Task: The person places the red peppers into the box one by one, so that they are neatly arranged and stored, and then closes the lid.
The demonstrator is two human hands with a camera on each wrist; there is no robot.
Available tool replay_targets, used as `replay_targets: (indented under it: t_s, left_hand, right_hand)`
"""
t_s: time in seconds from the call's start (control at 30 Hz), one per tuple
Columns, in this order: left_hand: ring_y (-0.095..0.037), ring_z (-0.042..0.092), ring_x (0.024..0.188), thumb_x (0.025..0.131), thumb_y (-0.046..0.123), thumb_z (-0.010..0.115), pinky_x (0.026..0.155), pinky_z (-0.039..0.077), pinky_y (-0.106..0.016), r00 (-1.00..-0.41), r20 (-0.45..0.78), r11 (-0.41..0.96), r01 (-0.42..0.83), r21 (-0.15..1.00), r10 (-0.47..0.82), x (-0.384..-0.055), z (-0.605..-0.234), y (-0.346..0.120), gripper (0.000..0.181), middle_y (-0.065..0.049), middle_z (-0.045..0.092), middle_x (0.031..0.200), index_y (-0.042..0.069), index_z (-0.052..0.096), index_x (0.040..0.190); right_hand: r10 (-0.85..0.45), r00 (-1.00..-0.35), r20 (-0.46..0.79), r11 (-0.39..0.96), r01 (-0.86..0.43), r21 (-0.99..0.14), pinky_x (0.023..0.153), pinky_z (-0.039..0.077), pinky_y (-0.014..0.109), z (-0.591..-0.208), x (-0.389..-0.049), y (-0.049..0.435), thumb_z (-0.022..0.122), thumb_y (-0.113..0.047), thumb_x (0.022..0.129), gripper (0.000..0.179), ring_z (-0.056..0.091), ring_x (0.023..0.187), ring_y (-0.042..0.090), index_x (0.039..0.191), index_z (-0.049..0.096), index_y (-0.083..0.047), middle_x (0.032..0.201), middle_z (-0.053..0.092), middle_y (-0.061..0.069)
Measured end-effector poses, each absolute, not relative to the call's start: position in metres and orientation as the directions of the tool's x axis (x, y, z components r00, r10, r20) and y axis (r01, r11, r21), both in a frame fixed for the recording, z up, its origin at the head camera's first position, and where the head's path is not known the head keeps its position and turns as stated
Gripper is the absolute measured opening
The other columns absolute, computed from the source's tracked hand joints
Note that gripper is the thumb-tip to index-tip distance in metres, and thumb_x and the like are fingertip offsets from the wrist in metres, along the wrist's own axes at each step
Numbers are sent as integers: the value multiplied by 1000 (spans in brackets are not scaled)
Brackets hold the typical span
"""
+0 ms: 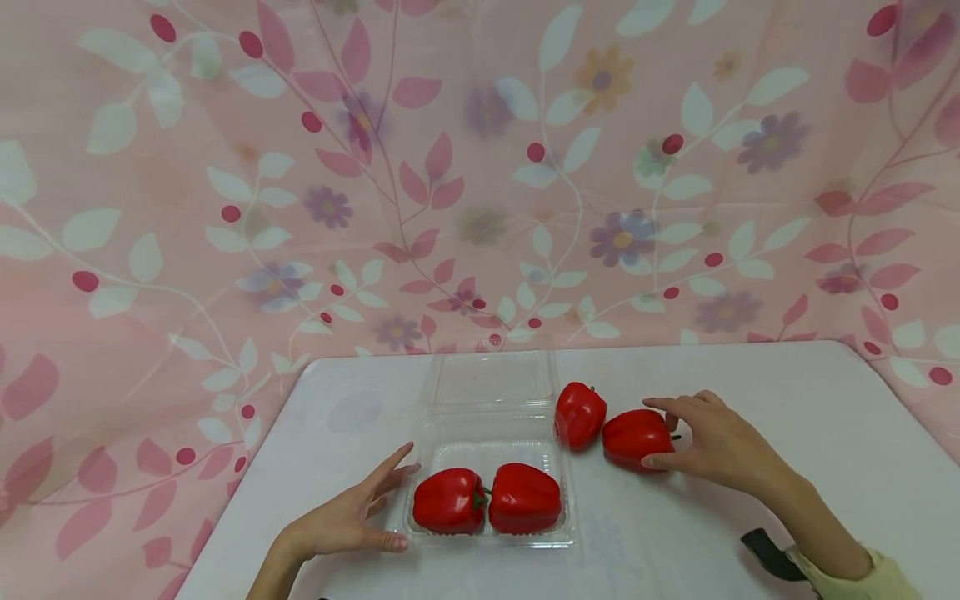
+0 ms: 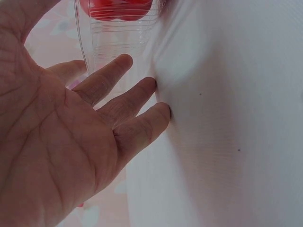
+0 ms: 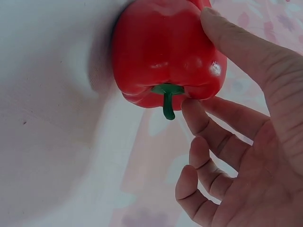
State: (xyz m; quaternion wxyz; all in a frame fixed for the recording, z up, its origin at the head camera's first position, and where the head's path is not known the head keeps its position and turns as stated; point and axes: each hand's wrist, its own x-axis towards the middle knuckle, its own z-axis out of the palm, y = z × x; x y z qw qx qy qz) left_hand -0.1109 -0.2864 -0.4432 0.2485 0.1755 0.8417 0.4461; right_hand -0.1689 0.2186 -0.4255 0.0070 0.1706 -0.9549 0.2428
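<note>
My right hand spans a glossy red bell pepper on the table, thumb on its near side and index finger along its far side. In the right wrist view its green stem points toward my palm, with the other fingers loosely bent near it. A second bell pepper lies just left of it. Two more bell peppers, one left and one right, lie stem to stem in the front of a clear plastic clamshell box. My left hand is spread at the box's left side, holding nothing.
The box's clear lid lies folded back toward the table's far edge. A white-covered table carries everything, and a floral cloth hangs behind it. A black strap is by my right wrist.
</note>
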Motion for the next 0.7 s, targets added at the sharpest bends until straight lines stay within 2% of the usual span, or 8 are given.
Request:
replay_targets:
  t_s: [0.33, 0.7]
  left_hand:
    - [-39, 25, 144, 81, 25, 81, 108, 29, -61, -816, -270, 548, 68, 834, 511, -111, -445, -287, 110, -12, 30, 158, 27, 5, 160]
    - [-38, 25, 144, 81, 25, 81, 108, 29, -61, -814, -275, 549, 63, 833, 511, -112, -444, -286, 110, -11, 30, 158, 28, 5, 160]
  right_hand:
    - [-321, -947, 36, 809, -293, -510, 59, 49, 26, -427, -171, 219, 86, -55, 66, 81, 51, 94, 24, 131, 63, -12, 91, 59, -5]
    - [-299, -952, 60, 810, -286, -512, 59, 48, 28, -430, -167, 221, 84, -59, 66, 77, 51, 91, 22, 125, 65, -15, 87, 56, -5]
